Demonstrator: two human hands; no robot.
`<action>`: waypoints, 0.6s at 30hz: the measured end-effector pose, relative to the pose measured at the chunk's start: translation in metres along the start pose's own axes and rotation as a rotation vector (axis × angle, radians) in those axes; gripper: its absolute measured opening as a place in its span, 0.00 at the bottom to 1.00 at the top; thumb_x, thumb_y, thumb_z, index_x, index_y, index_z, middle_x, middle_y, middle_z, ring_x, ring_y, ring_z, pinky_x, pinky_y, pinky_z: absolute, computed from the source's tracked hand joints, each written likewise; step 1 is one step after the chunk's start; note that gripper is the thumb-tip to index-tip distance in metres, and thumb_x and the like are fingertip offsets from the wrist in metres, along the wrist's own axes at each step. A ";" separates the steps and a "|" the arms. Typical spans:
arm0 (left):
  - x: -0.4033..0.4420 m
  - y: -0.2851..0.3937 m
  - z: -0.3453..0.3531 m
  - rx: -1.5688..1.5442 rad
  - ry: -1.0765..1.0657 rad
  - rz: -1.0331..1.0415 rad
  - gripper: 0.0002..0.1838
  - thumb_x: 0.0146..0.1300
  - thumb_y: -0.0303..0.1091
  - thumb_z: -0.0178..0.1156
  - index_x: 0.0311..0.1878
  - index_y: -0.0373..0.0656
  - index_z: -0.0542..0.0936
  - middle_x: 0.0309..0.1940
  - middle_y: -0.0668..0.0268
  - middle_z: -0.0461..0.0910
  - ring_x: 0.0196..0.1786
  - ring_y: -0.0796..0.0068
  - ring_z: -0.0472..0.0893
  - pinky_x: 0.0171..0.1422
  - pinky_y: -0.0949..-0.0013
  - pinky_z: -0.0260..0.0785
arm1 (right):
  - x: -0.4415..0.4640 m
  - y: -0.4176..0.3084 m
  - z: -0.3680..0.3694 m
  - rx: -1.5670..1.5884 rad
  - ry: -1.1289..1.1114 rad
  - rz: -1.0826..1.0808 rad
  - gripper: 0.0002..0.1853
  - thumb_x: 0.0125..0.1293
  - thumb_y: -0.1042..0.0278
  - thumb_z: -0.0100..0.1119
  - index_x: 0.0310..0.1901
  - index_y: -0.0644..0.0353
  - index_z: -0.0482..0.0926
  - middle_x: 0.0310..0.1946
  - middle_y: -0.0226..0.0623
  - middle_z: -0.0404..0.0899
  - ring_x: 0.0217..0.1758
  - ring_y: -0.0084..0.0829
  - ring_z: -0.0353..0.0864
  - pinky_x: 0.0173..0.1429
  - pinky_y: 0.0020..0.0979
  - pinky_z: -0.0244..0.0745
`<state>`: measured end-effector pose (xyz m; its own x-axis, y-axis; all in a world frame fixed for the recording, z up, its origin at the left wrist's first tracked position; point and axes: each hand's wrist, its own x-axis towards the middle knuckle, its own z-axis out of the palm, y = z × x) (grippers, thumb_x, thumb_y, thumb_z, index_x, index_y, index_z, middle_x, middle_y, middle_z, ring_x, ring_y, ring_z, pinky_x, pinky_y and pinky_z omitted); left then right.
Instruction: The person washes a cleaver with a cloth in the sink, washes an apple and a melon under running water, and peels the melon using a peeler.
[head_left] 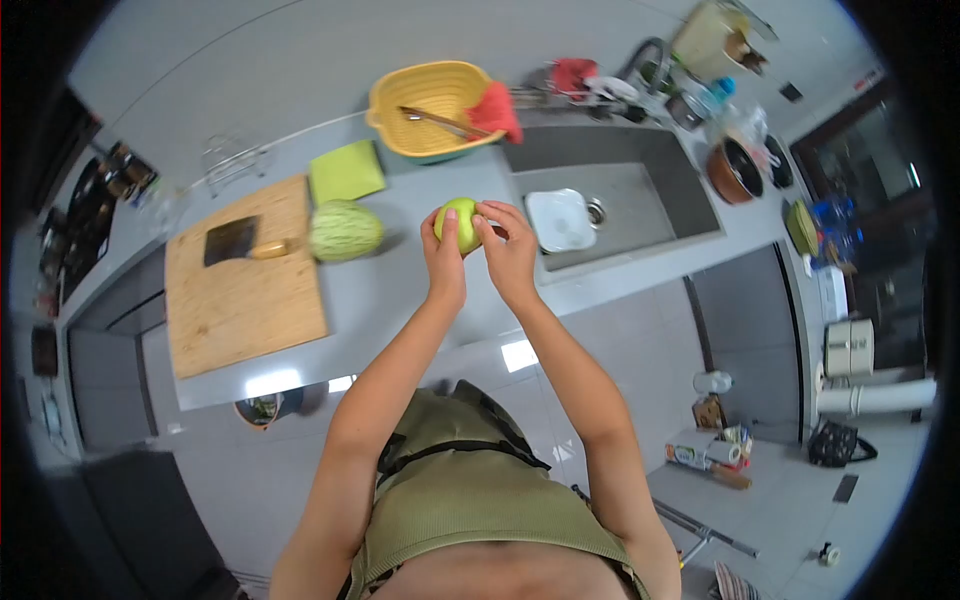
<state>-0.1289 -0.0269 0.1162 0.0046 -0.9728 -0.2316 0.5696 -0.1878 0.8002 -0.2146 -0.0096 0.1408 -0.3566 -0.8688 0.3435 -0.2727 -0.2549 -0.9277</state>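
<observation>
A green apple [459, 212] is held above the grey counter [370, 300] between both of my hands. My left hand [445, 260] is closed around its left side, thumb across the front. From the right, my right hand [511, 250] grips the same apple with its fingertips. To the left of my hands lies a pale green striped melon [346, 230], by the edge of the wooden cutting board [245, 325]. On that board rests a cleaver [233, 241] with a wooden handle.
Behind the melon lies a green cloth or mat [346, 170]. A yellow basket [400, 90] holds chopsticks and a red cloth [495, 112]. Right of my hands is the sink [650, 200], with a white dish [560, 220] in it. A brown pot [733, 172] stands beyond.
</observation>
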 end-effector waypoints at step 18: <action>0.106 -0.148 0.222 0.028 -0.483 -0.671 0.30 0.59 0.57 0.61 0.55 0.45 0.69 0.48 0.60 0.74 0.49 0.66 0.78 0.46 0.55 0.76 | 0.162 0.127 -0.246 -0.456 0.000 0.013 0.09 0.64 0.69 0.56 0.32 0.67 0.72 0.33 0.47 0.72 0.38 0.44 0.72 0.44 0.38 0.67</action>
<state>-0.3955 -0.1328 0.0961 -0.6867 -0.6023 -0.4071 0.3045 -0.7468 0.5913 -0.5270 -0.0779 0.1145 -0.3627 -0.8708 0.3318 -0.6335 -0.0307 -0.7731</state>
